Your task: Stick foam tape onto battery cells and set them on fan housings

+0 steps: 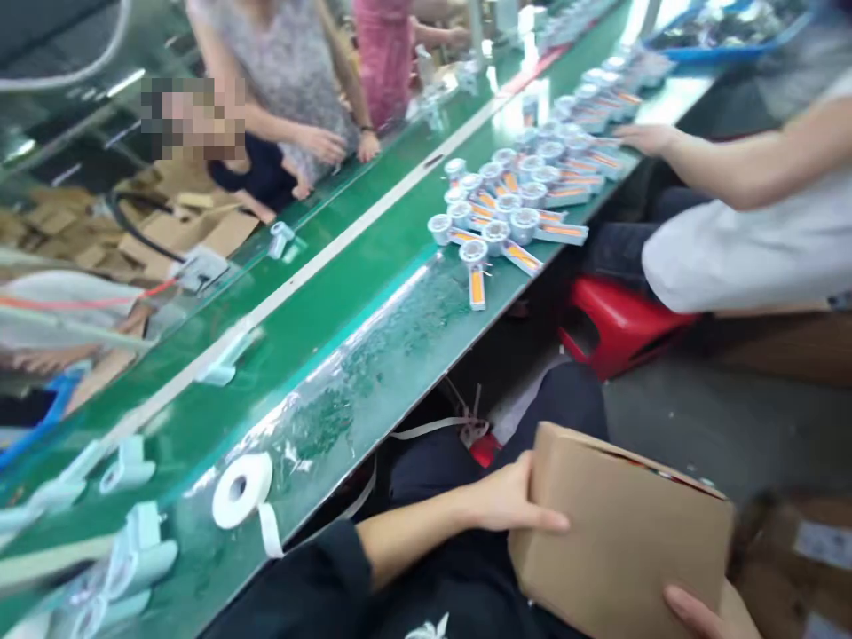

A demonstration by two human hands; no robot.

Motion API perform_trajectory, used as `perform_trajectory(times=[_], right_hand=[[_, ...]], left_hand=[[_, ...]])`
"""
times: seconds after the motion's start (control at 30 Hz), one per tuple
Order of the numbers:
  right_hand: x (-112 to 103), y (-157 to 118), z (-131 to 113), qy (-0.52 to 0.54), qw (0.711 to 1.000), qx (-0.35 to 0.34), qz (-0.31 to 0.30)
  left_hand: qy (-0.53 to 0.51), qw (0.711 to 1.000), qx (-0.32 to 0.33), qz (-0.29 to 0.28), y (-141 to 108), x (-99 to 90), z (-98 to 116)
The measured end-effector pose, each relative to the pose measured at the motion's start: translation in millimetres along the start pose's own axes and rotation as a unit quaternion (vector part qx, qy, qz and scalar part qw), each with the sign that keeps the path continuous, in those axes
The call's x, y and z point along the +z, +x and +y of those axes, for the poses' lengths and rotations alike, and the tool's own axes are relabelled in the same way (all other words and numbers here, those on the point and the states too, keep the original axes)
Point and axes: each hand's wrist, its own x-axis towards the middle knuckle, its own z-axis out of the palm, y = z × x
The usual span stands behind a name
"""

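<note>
Over my lap I hold a brown cardboard box (pixel 626 532), tilted, with a narrow dark gap along its upper edge. My left hand (pixel 512 497) grips its left side, thumb lying on the near face and the other fingers hidden behind. At the lower right, my right hand (pixel 698 612) clasps the box, its thumb showing against the cardboard. What is inside the box cannot be made out, apart from small red and white bits at the gap. A roll of white tape (pixel 226 510) with a loose end lies on the table's edge to my left.
Several light-grey plastic parts with orange strips (pixel 476 275) crowd the table's far right side. More grey parts (pixel 133 550) lie at the lower left by the green conveyor belt (pixel 319 311). A co-worker's arm (pixel 732 160) reaches in beside a red stool (pixel 619 324).
</note>
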Motion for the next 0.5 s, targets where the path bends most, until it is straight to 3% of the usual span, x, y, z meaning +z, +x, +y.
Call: perform_trajectory(times=[0.07, 0.13, 0.2, 0.27, 0.33, 0.4, 0.47, 0.5], right_hand=[[21, 36, -92, -0.098, 0.994, -0.011, -0.054], [66, 72, -183, -0.182, 0.962, -0.066, -0.193], [130, 111, -260, -0.227, 0.922, -0.111, -0.293], [208, 151, -315, -0.286, 0.862, -0.138, -0.395], [294, 184, -348, -0.344, 0.794, -0.163, -0.475], [375, 200, -360, -0.401, 0.734, -0.166, -0.523], [432, 192, -359, -0.435, 0.705, -0.183, -0.530], [446, 181, -356, -0.435, 0.695, -0.219, -0.529]], left_hand=[[-0.129, 0.987, 0.068, 0.062, -54, -3.9, -9], [-0.228, 0.954, 0.129, 0.148, -91, -2.6, -16], [-0.283, 0.901, 0.160, 0.288, -107, -2.4, -17], [-0.329, 0.819, 0.181, 0.434, -107, -7.3, -11], [-0.381, 0.723, 0.222, 0.532, -103, -15.4, -3], [-0.412, 0.648, 0.266, 0.583, -103, -20.0, 1], [-0.401, 0.615, 0.281, 0.618, -108, -16.3, -1], [-0.375, 0.620, 0.275, 0.632, -113, -12.2, -3]])
